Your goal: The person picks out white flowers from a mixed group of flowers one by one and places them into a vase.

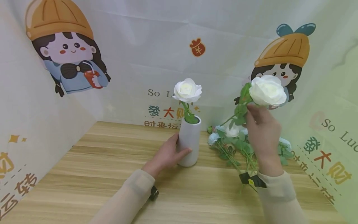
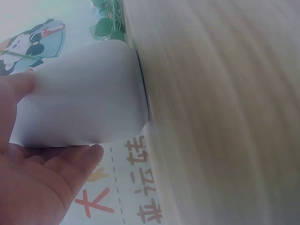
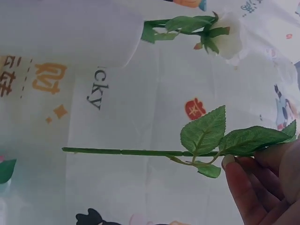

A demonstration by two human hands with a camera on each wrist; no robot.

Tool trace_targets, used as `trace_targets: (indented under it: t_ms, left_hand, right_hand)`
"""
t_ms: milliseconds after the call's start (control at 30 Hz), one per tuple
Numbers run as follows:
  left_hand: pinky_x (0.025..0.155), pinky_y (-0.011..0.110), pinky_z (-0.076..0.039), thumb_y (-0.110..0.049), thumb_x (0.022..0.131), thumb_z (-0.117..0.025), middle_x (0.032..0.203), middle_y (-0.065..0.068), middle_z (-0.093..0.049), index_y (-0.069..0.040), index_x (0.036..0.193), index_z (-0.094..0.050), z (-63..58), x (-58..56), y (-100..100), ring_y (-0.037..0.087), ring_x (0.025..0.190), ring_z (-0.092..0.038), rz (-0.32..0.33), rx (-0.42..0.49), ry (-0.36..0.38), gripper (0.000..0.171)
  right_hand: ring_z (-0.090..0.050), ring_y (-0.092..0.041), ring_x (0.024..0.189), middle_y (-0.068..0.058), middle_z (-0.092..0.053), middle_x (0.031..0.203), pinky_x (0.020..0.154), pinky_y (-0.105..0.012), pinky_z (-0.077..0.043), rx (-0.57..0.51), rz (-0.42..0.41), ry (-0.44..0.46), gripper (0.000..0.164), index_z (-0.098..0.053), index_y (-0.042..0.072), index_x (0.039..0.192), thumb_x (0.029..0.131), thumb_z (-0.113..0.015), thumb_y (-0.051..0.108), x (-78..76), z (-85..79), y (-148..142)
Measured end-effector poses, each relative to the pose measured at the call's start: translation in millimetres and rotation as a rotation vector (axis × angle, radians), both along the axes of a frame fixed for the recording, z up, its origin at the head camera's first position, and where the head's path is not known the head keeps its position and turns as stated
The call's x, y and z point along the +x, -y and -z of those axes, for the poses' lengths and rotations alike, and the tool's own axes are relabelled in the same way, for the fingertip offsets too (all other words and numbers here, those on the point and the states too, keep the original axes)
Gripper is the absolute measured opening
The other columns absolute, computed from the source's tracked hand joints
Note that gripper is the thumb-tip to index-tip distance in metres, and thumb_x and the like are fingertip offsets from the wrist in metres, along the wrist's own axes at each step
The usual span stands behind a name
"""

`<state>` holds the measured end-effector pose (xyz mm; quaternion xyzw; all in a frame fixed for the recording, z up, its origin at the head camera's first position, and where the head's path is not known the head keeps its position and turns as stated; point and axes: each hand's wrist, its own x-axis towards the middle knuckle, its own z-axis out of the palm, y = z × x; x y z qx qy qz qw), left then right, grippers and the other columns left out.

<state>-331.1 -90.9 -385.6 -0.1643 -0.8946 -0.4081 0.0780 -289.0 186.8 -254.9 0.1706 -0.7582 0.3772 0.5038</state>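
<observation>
A white vase [image 1: 189,143] stands on the wooden table with one white rose [image 1: 187,90] upright in its mouth. My left hand [image 1: 168,154] grips the vase from its left side, thumb across the front; the left wrist view shows the fingers round the vase wall [image 2: 89,93]. Off to the right, my right hand [image 1: 263,133] pinches a second white rose [image 1: 268,91] just under its bloom, raised above the table. In the right wrist view its green stem [image 3: 122,152] runs out bare past the leaves, pointing toward the vase side, and the fingertips hold it near the leaves.
Several more artificial flowers lie in a pile at the table's right, among them a pale blue bloom [image 1: 213,138] and green leaves [image 1: 243,145]. A printed cloth [image 1: 134,46] with cartoon figures walls in the back and sides of the table [image 1: 84,174].
</observation>
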Motion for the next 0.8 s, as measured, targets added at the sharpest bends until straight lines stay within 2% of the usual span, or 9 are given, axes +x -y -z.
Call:
trace_targets:
  t_ms: [100, 267, 433, 500, 733, 800]
  left_hand:
    - [0.103, 0.046, -0.043, -0.046, 0.092, -0.07, 0.14, 0.015, -0.047, -0.003, 0.149, -0.033, 0.4, -0.1, -0.1, 0.024, 0.123, -0.047, -0.004, -0.009, -0.003, 0.081]
    - [0.103, 0.046, -0.044, -0.046, 0.092, -0.07, 0.14, 0.015, -0.047, -0.003, 0.149, -0.033, 0.4, -0.1, -0.3, 0.023, 0.122, -0.047, -0.005, -0.015, -0.005, 0.081]
    - [0.103, 0.046, -0.044, -0.046, 0.092, -0.07, 0.139, 0.015, -0.048, -0.002, 0.148, -0.034, -0.2, 0.6, 0.1, 0.023, 0.121, -0.048, -0.002, -0.019, -0.02, 0.08]
    - [0.103, 0.046, -0.044, -0.046, 0.092, -0.07, 0.139, 0.015, -0.048, -0.001, 0.148, -0.034, -0.6, 0.9, 0.3, 0.023, 0.121, -0.048, 0.0, -0.022, -0.029, 0.08]
    - [0.104, 0.046, -0.043, -0.045, 0.092, -0.071, 0.139, 0.016, -0.048, -0.001, 0.148, -0.034, -2.4, 2.6, 0.5, 0.024, 0.122, -0.047, 0.007, -0.011, -0.029, 0.08]
    - [0.104, 0.046, -0.043, -0.045, 0.092, -0.07, 0.139, 0.016, -0.048, -0.001, 0.148, -0.033, -2.5, 2.6, 0.5, 0.024, 0.122, -0.047, 0.008, -0.013, -0.026, 0.08]
  right_hand:
    - [-0.061, 0.008, 0.076, -0.012, -0.072, 0.101, 0.058, -0.005, -0.052, -0.045, -0.038, 0.006, 0.013, -0.07, -0.004, 0.105, 0.095, -0.065, 0.002, 2.5, -3.3, 6.9]
    - [-0.065, -0.001, 0.077, -0.012, -0.072, 0.101, 0.059, -0.009, -0.055, -0.114, -0.113, 0.01, 0.014, -0.07, -0.004, 0.107, 0.095, -0.065, 0.0, 3.7, -8.2, 16.8]
    - [-0.066, -0.008, 0.075, -0.017, -0.071, 0.095, 0.059, -0.012, -0.056, -0.181, -0.226, -0.086, 0.013, -0.069, -0.009, 0.103, 0.091, -0.066, -0.011, 6.6, -14.2, 28.9]
    - [-0.066, -0.01, 0.074, -0.016, -0.071, 0.094, 0.058, -0.012, -0.056, -0.202, -0.265, -0.125, 0.013, -0.069, -0.011, 0.102, 0.09, -0.065, -0.014, 9.4, -16.8, 33.8]
    - [-0.067, -0.014, 0.08, -0.008, -0.073, 0.096, 0.07, -0.016, -0.057, -0.212, -0.235, -0.171, 0.012, -0.071, -0.009, 0.1, 0.088, -0.07, -0.01, 20.8, -20.6, 45.8]
    - [-0.067, -0.013, 0.081, -0.007, -0.072, 0.097, 0.072, -0.017, -0.058, -0.228, -0.274, -0.165, 0.013, -0.071, -0.009, 0.1, 0.087, -0.07, -0.012, 23.0, -20.6, 49.3]
